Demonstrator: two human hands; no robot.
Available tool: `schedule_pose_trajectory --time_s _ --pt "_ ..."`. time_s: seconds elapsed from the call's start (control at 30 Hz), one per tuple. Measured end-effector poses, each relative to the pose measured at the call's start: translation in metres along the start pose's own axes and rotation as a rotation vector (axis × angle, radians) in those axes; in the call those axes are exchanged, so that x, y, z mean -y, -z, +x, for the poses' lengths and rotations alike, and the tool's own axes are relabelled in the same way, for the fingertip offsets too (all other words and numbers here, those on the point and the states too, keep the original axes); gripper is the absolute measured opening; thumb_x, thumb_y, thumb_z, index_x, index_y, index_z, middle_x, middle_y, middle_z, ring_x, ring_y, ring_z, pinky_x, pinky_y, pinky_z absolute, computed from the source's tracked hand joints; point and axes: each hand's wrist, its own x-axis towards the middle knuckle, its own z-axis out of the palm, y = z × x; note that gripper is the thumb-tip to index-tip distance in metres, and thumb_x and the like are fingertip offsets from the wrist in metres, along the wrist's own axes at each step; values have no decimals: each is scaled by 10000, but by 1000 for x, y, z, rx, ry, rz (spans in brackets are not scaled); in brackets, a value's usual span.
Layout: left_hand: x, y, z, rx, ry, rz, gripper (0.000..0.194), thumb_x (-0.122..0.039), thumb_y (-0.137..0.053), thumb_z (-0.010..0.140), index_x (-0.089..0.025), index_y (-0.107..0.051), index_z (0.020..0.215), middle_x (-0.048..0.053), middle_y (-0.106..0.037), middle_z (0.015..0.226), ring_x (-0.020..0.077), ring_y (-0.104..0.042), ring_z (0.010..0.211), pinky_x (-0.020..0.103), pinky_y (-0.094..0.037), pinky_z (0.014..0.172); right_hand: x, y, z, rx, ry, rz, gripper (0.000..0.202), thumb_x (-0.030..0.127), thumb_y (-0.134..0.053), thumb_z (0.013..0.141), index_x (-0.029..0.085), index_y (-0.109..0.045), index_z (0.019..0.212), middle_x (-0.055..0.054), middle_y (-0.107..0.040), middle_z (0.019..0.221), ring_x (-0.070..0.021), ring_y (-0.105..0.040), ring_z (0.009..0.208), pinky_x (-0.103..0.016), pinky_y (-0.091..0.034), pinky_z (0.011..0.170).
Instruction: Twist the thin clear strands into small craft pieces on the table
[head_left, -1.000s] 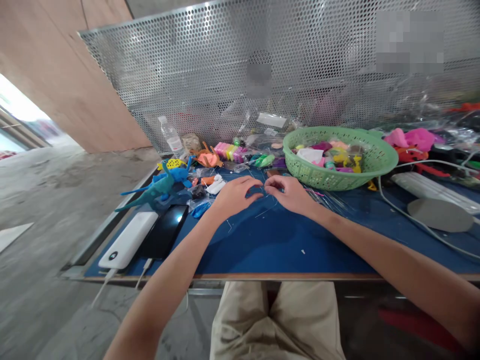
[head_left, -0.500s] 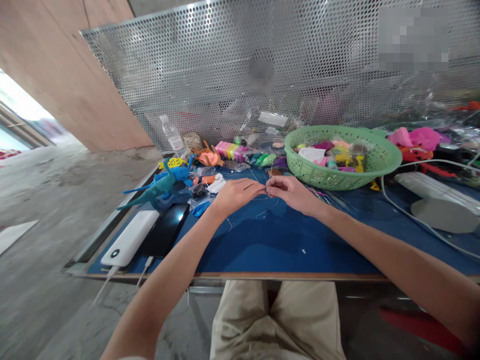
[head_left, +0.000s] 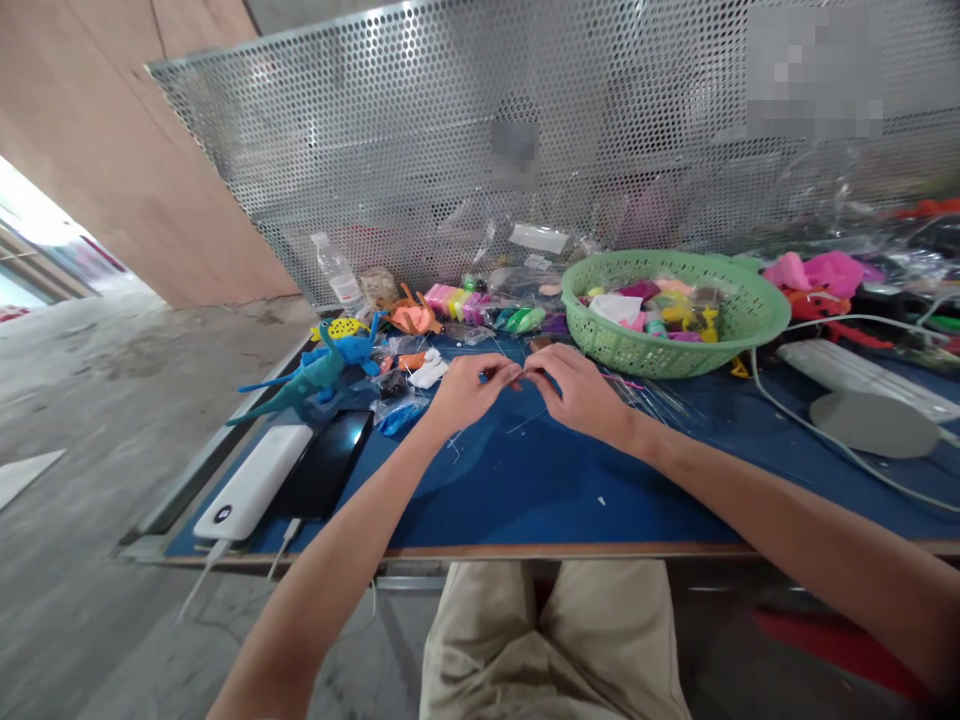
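Brings the fingertips of left hand [head_left: 469, 392] and right hand [head_left: 574, 392] close together over the table [head_left: 517, 490]; cannot tell whether pinching anything between them. Has thin wires [head_left: 664, 400] lying just beside the right hand, with the basket [head_left: 667, 358] behind, blocking the way beyond. Has toy dinosaurs [head_left: 319, 370], phone [head_left: 326, 465] and power bank [head_left: 255, 480] to the left, bottle [head_left: 341, 275] farther back, and cable [head_left: 810, 432] looping along the right.
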Motion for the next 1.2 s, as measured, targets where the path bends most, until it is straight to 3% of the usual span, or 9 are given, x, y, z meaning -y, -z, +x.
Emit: schedule_pose_trajectory --time_s 0.1,0.23,0.33,0.43,0.63,0.83,1.0,1.1,1.2 --pt "6 -2 -1 -70 -60 124 254 -347 -538 980 -189 -725 909 17 -748 838 122 -633 672 247 -463 633 -4 -3 1 36 -204 139 103 255 -493 965 218 -581 925 -56 -653 860 -204 -601 790 -350 -473 744" --pt "20 -4 -1 -174 -313 283 202 -287 -571 973 -203 -684 1118 51 -747 1050 141 -698 867 266 -547 786 -8 -2 4 85 -501 443 131 333 -573 901 213 -613 866 -24 -659 782 -182 -619 726 -327 -488 702" --pt "27 -2 0 -178 -504 400 229 -162 -499 991 -200 -688 1115 45 -746 1073 150 -703 973 287 -566 867 -9 -1 6 117 -589 629 163 368 -625 853 205 -629 844 -14 -662 771 -168 -623 723 -326 -508 735" --pt "27 2 0 -172 -554 474 267 -120 -482 982 -199 -686 1136 52 -743 1088 149 -708 964 287 -586 836 -9 2 6 128 -589 650 193 394 -650 840 202 -656 861 -17 -671 783 -164 -625 728 -324 -516 749" --pt "19 6 -2 -185 -535 512 277 -115 -472 985 -212 -694 1119 43 -740 1109 145 -710 956 286 -589 842 -5 7 7 108 -593 657 206 405 -694 819 203 -700 854 -30 -705 799 -169 -651 734 -332 -534 768" --pt "22 2 0 -225 -495 376 222 -175 -514 989 -200 -714 1082 54 -750 1060 147 -705 983 299 -589 877 -2 11 9 99 -648 767 274 455 -753 770 196 -736 859 -41 -727 795 -169 -654 721 -335 -543 747" --pt "17 -2 0 -356 -262 150 170 -281 -592 966 -206 -741 993 38 -761 963 120 -698 802 264 -570 731 -9 10 8 138 -665 865 320 490 -721 809 182 -748 890 -72 -751 858 -167 -669 748 -312 -527 706" --pt "14 -4 -2 -362 -165 164 184 -331 -605 955 -216 -749 962 30 -765 961 96 -652 655 247 -521 618 -9 11 8 156 -629 790 315 484 -704 822 185 -750 912 -75 -758 872 -169 -666 738 -307 -515 679" --pt "13 -6 -2 -332 -110 168 186 -356 -623 938 -225 -740 998 18 -773 940 89 -631 587 255 -521 616 -4 13 9 145 -551 638 269 464 -658 856 205 -727 873 -60 -751 848 -175 -667 705 -327 -518 682"
